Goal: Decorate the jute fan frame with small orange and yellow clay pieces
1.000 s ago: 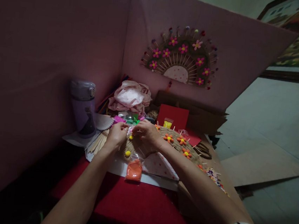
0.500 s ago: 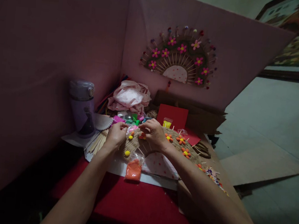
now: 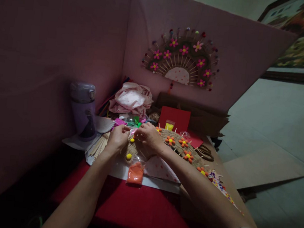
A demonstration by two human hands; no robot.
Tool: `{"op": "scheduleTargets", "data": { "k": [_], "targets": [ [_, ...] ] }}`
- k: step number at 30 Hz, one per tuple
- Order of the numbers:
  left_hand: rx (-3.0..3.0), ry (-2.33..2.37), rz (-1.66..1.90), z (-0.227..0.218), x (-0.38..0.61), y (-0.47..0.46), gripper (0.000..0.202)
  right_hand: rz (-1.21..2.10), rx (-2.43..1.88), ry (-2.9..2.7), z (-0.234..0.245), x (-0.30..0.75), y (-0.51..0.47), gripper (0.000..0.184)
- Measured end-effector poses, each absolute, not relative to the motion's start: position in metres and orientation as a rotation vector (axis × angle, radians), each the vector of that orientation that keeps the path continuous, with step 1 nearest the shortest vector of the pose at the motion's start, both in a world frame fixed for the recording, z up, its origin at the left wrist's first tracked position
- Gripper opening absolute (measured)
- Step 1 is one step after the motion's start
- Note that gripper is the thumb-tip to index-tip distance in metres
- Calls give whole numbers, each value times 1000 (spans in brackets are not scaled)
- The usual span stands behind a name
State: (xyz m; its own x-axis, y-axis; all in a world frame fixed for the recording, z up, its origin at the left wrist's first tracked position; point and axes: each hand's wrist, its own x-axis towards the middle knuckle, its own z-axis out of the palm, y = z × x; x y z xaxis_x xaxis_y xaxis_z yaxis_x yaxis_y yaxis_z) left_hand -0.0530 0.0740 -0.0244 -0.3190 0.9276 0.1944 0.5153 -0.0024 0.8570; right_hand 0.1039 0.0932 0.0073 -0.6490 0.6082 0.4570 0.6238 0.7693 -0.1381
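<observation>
A fan-shaped craft piece wound with brown twine [image 3: 177, 135] lies on the table, bearing orange flowers [image 3: 188, 156] with yellow centres and short sticks. At its upper left edge my left hand [image 3: 119, 137] is closed in a pinch; whatever sits between the fingertips is too small to make out. My right hand [image 3: 151, 137] reaches over the fan with curled fingers, close to a yellow ball [image 3: 132, 140] with an orange petal beside it; its fingertips' contents are hidden. Lower down is another yellow ball [image 3: 129, 156]. A bag of orange clay [image 3: 135, 173] lies in front of the fan.
A purple bottle [image 3: 83, 111] stands at left beside wooden sticks [image 3: 100, 145]. Behind are crumpled pink cloth [image 3: 132, 99], clay bags, red card [image 3: 174, 118] and brown cardboard [image 3: 205, 113]. A finished-looking fan [image 3: 183, 56] hangs on the pink panel. Red cloth [image 3: 142, 210] covers the front.
My right hand has shifted slightly left toward the yellow ball, uncovering an orange flower at the fan's top. My left hand stays nearly in place.
</observation>
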Motion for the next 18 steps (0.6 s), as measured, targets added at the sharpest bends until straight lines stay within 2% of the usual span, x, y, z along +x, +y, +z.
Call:
{"op": "scheduleTargets", "data": {
  "k": [3, 13, 18],
  "targets": [
    [1503, 1868, 1253, -24, -52, 74, 20, -30, -961, -2461, 8, 104, 92, 5],
    [1663, 2042, 1218, -7, -47, 58, 18, 9, -953, -2437, 9, 104, 91, 5],
    [1858, 2062, 1087, -5, -44, 55, 18, 30, -961, -2438, 9, 104, 92, 5]
  ]
}}
